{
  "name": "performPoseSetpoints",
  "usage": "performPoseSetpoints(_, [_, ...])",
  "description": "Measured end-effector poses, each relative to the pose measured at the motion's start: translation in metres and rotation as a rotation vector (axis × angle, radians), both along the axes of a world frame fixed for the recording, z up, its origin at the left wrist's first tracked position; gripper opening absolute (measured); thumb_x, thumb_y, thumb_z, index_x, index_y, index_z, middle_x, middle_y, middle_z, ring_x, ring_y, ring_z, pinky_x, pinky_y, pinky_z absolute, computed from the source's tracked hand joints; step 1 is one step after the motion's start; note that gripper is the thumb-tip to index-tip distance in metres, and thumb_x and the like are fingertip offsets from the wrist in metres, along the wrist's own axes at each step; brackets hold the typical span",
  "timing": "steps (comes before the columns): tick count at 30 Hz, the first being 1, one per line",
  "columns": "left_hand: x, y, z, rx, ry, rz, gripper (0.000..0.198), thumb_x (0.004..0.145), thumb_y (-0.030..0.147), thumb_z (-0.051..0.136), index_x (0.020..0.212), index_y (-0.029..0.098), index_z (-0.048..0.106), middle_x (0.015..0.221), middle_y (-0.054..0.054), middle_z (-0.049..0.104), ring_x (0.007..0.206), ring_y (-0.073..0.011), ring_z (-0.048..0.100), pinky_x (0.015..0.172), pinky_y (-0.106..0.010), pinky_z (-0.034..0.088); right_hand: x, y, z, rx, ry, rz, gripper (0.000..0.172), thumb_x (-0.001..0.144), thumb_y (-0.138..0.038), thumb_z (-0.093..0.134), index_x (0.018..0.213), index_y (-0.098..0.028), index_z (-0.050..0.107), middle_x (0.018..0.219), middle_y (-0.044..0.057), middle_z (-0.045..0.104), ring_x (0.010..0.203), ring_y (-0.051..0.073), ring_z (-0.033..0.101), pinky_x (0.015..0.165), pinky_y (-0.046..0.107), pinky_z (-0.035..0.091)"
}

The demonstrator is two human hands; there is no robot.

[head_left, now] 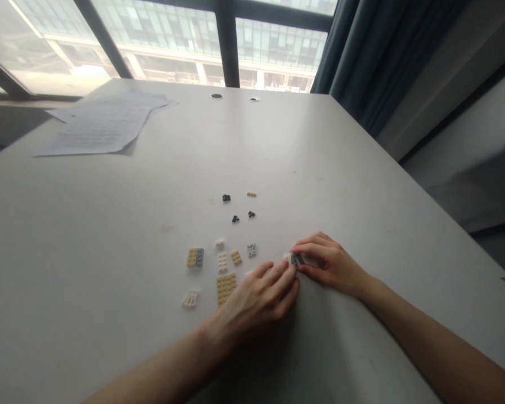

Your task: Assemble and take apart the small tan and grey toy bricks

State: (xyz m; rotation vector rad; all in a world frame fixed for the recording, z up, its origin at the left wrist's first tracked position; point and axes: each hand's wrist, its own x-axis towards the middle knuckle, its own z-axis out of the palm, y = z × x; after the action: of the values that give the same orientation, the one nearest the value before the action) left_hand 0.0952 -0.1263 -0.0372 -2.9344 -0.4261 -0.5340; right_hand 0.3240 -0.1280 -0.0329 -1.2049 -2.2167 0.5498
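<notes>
One grey-and-white brick piece (295, 260) pinched in right hand (333, 262), left hand (265, 293) against it, left grip unclear, tan plate (225, 288) alongside

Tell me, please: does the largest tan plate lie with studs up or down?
The largest tan plate lies studs up: rows of bumps show on its visible face.
</notes>
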Motion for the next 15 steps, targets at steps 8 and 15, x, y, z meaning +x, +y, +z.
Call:
performPoseSetpoints(8, [0.0009, -0.0001, 0.0002, -0.018, 0.008, 0.008, 0.022, 0.092, 0.015, 0.047, 0.109, 0.011, 0.06, 0.118, -0.015, 0.061, 0.113, -0.0261, 0.056, 0.09, -0.039, 0.048, -0.0007, -0.0012, 0.0005, -0.012, 0.007, -0.003, 0.024, 0.086, -0.024, 0.064, 0.11, -0.023, 0.064, 0.108, 0.008, 0.068, 0.1, 0.022, 0.059, 0.091, 0.039, 0.047])
performPoseSetpoints(15, [0.0003, 0.0003, 0.0009, -0.037, -0.001, 0.007, 0.021, 0.092, 0.015, 0.048, 0.108, 0.011, 0.06, 0.118, -0.015, 0.061, 0.112, -0.0253, 0.057, 0.089, -0.038, 0.048, -0.0015, -0.0019, 0.0014, -0.013, 0.014, -0.007, 0.023, 0.086, -0.024, 0.064, 0.109, -0.022, 0.064, 0.107, 0.007, 0.067, 0.099, 0.022, 0.058, 0.091, 0.039, 0.046])
